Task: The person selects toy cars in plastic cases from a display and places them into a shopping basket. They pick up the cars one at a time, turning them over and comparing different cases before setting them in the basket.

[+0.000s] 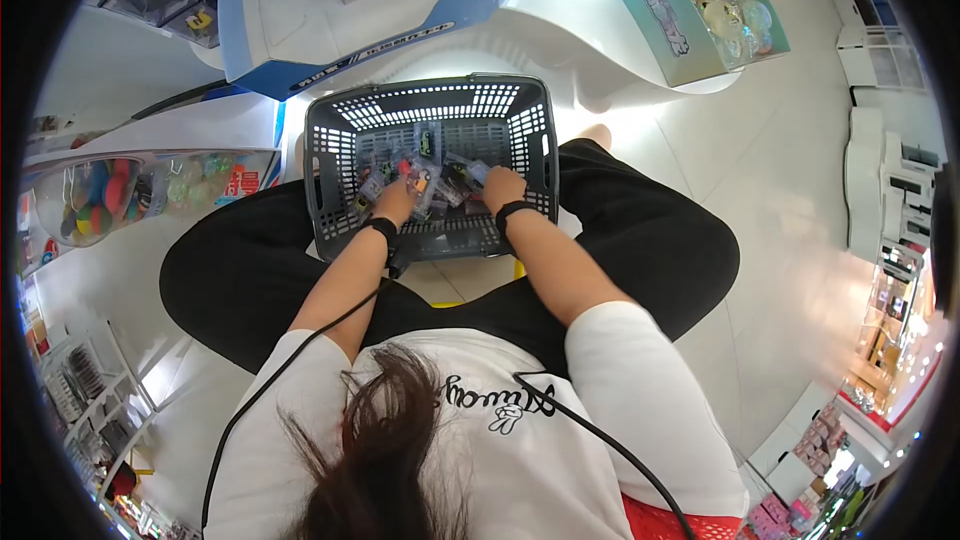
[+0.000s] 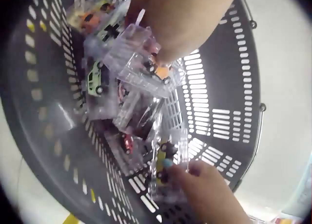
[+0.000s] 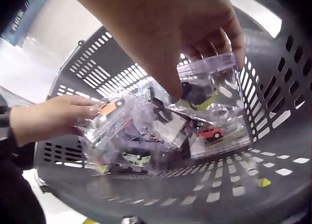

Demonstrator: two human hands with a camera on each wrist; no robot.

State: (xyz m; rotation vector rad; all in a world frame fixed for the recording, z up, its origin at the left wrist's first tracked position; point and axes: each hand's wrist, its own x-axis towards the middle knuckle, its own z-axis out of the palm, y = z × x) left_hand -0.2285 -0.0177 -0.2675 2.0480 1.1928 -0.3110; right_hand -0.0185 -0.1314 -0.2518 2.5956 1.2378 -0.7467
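Both hands are inside a dark grey basket (image 1: 430,245) among small clear boxes of toy cars. The left hand (image 1: 395,202) (image 2: 190,24) (image 3: 53,119) holds a clear box with an orange car (image 2: 162,72) (image 3: 111,107) at the basket's left part. Towards the right side, the right hand (image 1: 503,187) (image 2: 209,190) (image 3: 170,33) grips a clear box with a yellow and dark car (image 2: 161,160) (image 3: 197,96) between thumb and fingers. Between the hands lie more boxes, with a green car (image 2: 94,79) (image 3: 136,158) and a red car (image 2: 128,143) (image 3: 210,132).
The basket stands between the person's bent legs. Beyond it is a white display counter with a blue-edged tray (image 1: 400,40) and a teal box (image 1: 655,25) of clear balls. Bagged colourful balls (image 1: 95,205) hang at the left. Tiled floor (image 1: 780,170) lies to the right.
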